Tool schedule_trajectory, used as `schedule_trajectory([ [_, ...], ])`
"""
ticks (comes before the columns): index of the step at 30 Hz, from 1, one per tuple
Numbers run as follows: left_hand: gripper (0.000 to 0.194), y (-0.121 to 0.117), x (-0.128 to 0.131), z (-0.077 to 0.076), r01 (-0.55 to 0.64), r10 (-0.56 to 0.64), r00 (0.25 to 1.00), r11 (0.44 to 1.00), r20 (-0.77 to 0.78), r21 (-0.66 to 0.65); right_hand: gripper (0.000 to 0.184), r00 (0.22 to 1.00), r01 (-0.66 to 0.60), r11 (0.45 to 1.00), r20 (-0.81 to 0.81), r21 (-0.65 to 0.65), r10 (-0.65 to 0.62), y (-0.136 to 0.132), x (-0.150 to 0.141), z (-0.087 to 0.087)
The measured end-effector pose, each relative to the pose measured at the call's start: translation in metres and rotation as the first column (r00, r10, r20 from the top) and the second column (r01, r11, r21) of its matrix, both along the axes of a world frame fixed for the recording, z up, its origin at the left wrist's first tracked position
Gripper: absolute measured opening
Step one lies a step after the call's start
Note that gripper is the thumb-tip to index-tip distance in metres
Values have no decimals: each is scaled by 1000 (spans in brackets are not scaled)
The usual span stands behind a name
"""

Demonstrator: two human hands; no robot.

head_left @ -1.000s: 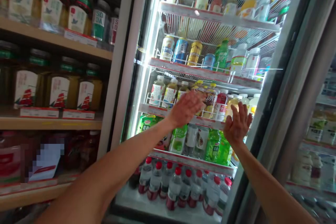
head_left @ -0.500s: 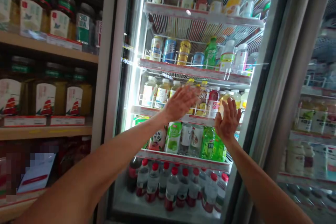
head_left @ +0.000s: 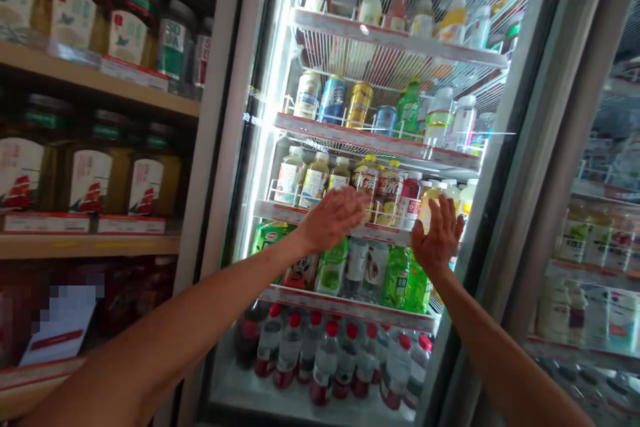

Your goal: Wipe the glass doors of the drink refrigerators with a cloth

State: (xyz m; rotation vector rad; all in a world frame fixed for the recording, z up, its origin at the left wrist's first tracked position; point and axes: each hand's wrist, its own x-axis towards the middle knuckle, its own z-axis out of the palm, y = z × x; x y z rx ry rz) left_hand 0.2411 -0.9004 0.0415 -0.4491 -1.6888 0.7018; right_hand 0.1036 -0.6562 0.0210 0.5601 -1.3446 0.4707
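Note:
I face a lit drinks fridge (head_left: 250,147) with wire shelves full of bottles and cans. My left hand (head_left: 333,219) is stretched out flat with fingers open, in front of the third shelf's red price rail (head_left: 285,212), just below a row of tea and juice bottles (head_left: 367,183). My right hand (head_left: 440,233) is raised with its fingers spread, beside the fridge's right frame (head_left: 520,147) and in front of green bottles (head_left: 400,277). Neither hand holds anything. Whether the palms touch a glass door I cannot tell.
Wooden shelves (head_left: 90,77) with large labelled jars stand on the left. A second fridge (head_left: 595,247) with bottles is on the right. Red-capped water bottles (head_left: 325,360) fill the bottom shelf; cans (head_left: 333,99) sit on the second shelf.
My left hand has dropped from the third-shelf bottles to the price rail. The right hand stays raised and spread. The view has shifted slightly.

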Motion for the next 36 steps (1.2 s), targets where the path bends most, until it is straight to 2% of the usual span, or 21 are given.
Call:
schedule_trajectory([
  [1, 44, 1, 1, -4, 12, -7, 999, 995, 49, -98, 54, 1000, 5, 1000, 5, 2, -5, 0, 0, 0],
  [2, 43, -3, 4, -3, 13, -6, 998, 993, 65, -115, 54, 1000, 10, 1000, 9, 3, -10, 0, 0, 0],
  [3, 42, -11, 9, 4, 3, 0, 999, 998, 48, -60, 54, 1000, 13, 1000, 11, 4, -13, 0, 0, 0],
  [5, 42, -36, 21, 31, -12, 30, 996, 977, -84, 214, 53, 1000, 14, 1000, 11, 7, -14, 0, -1, -1],
  [7, 43, -56, 29, 61, 38, 101, 963, 866, -249, 498, 51, 1000, 11, 1000, 9, 3, -11, -1, -1, -1],
  [9, 44, -53, 25, 79, 86, 147, 936, 785, -320, 614, 49, 1000, 6, 1000, 5, 1, -6, -1, -1, -2],
  [10, 43, -41, 17, 81, 85, 140, 941, 785, -309, 614, 49, 1000, 2, 1000, 4, -2, -2, -1, -1, -2],
  [12, 41, -2, -4, 68, 47, 68, 975, 869, -211, 493, 48, 1000, -5, 1000, 12, 0, 5, 0, 0, -1],
  [14, 42, 42, -26, 47, 36, -23, 998, 974, -59, 225, 48, 1000, -4, 1000, 27, 5, 4, 1, 1, -1],
  [16, 43, 72, -41, 30, 69, -66, 995, 997, 80, -35, 48, 999, 0, 1000, 32, 15, 0, 2, 2, -1],
  [17, 42, 77, -43, 28, 80, -68, 991, 992, 118, -99, 48, 1000, 1, 1000, 32, 23, -2, 3, 2, -1],
  [18, 41, 75, -41, 31, 76, -63, 990, 992, 127, -98, 48, 1000, 2, 1000, 29, 27, -3, 4, 1, -1],
  [19, 41, 66, -37, 38, 57, -54, 994, 998, 100, -26, 47, 1000, 2, 1000, 25, 29, -3, 4, 1, -2],
  [21, 41, 37, -23, 62, 17, -12, 1000, 971, -22, 239, 47, 1000, 1, 1000, 21, 24, -2, 4, 1, -2],
  [23, 44, 10, -11, 85, 43, 57, 982, 864, -182, 502, 48, 1000, -4, 1000, 31, 14, 3, 3, 1, -2],
  [25, 46, 2, -7, 95, 97, 99, 956, 780, -275, 619, 48, 999, -13, 1000, 42, 8, 13, 2, 2, -2],
  [27, 44, 15, -14, 88, 108, 72, 960, 797, -270, 595, 48, 999, -19, 1000, 47, 7, 19, 2, 3, -2],
  [30, 41, 46, -27, 63, 40, -37, 999, 961, -17, 272, 47, 999, -18, 1000, 42, 14, 17, 3, 3, -1],
  [32, 40, 47, -26, 55, 22, -35, 993, 994, 116, 105, 47, 999, -14, 1000, 35, 20, 14, 4, 2, -1],
  [34, 41, 25, -13, 62, -2, -11, 997, 984, 71, 176, 46, 1000, -12, 1000, 24, 20, 11, 4, 2, -1],
  [36, 43, -9, 4, 76, 10, 39, 993, 907, -108, 421, 46, 1000, -10, 1000, 18, 18, 10, 4, 2, -1],
])
